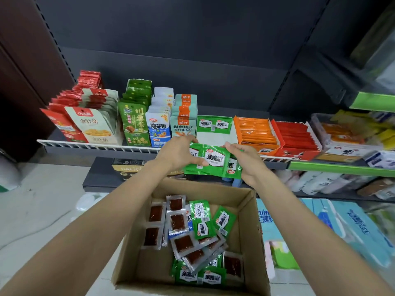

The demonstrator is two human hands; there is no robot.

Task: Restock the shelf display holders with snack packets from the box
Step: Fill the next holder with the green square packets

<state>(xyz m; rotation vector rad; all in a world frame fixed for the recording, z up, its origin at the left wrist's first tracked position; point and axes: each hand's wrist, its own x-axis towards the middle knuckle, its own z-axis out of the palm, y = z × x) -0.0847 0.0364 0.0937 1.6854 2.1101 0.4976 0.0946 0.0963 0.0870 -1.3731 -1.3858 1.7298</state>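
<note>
between both hands' grip (210,155) (above box (250,210)): green packets (214,160).

Two bare forearms are showing, entering from the lower corners, no sleeves reaching into view. Left hand (178,153) and right hand (245,161) are wearing nothing: no gloves, rings, watch or wristband showing. Nails are looking short and unpainted where visible. Rest of the person is staying out of frame.

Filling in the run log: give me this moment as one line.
stage: restocking | left hand + right hand: grip green packets | over: box | target: green holder, nearly empty
</note>
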